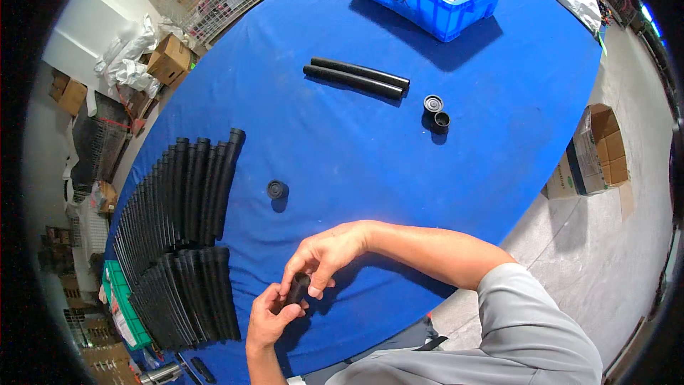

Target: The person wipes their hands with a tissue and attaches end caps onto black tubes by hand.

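Near the table's front edge, my left hand and my right hand are both closed on a short black cylindrical piece. Fingers cover parts of it, so I cannot tell whether it is a cap or the end of a tube. Beyond my hands a round black cap stands alone on the blue cloth. Two black tubes lie side by side farther back. To their right, one black cap touches another, open-topped cap.
Many black tubes lie in two rows, a far row and a near row, at the left. A blue bin with clear plastic stands at the back. A green crate sits at the left edge; an open cardboard box is off the table's right.
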A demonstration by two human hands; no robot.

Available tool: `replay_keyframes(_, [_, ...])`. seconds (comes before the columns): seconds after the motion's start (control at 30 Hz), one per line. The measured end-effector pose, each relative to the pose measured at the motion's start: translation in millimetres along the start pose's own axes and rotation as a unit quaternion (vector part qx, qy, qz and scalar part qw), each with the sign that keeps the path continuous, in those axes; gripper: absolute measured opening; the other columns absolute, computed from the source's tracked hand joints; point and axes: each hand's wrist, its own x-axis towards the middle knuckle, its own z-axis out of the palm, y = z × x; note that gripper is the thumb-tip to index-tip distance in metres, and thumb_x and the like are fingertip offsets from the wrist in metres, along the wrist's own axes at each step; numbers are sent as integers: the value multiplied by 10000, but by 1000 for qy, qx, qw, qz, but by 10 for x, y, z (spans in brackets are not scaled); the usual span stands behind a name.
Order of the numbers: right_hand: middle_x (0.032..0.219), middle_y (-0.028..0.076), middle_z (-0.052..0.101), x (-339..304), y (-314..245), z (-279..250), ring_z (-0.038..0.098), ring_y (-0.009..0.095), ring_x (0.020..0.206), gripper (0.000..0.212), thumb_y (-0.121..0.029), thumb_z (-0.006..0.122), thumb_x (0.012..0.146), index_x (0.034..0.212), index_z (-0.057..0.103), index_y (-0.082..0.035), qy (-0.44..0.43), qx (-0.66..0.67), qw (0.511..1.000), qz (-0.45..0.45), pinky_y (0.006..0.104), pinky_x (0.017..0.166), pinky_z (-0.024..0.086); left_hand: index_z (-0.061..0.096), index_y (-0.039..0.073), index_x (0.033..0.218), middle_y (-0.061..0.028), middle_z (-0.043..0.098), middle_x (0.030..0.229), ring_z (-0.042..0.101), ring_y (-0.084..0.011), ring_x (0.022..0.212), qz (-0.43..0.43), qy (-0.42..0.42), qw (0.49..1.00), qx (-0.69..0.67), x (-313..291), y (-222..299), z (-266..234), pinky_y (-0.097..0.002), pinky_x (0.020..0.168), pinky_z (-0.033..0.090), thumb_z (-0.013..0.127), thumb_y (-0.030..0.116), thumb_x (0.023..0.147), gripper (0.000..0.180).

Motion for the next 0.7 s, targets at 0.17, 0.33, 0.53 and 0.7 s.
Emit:
replay_keyframes(0.17, [929, 53, 653, -5, -9, 1, 574, 114, 719, 439, -83, 696, 854, 1278, 595, -34, -3, 4, 1000, 7, 265, 592, 480, 577, -52, 1184, -79, 644, 958, 634, -155, 812, -1, -20, 1000, 23, -10, -25, -86, -272, 746, 523, 749, 252, 857, 478])
replay_keyframes(0.33, [889, 47, 634, -36, 7, -41, 555, 118, 695, 465, -94, 705, 848, 1294, 589, -35, 0, -26, 1000, 14, 275, 598, 472, 579, -26, 1172, -41, 617, 939, 601, -128, 779, 11, -22, 999, 43, 23, -33, -46, -262, 700, 495, 753, 210, 854, 432])
replay_keyframes(0.53, [888, 48, 628, -3, -55, 7, 549, 120, 685, 478, -95, 711, 841, 1298, 585, -32, -2, -26, 1000, 12, 277, 593, 466, 575, -3, 1070, -23, 583, 904, 600, -118, 783, 36, 13, 996, 82, 11, -97, -72, -257, 700, 503, 771, 209, 838, 370])
replay_keyframes(0.7, [881, 47, 627, -1, 40, 4, 548, 119, 680, 468, -92, 709, 841, 1290, 590, -32, 9, -2, 1000, 1, 275, 589, 464, 577, -27, 1124, -43, 587, 909, 609, -132, 784, 50, -7, 997, 62, 31, -32, -25, -267, 700, 515, 720, 275, 882, 413])
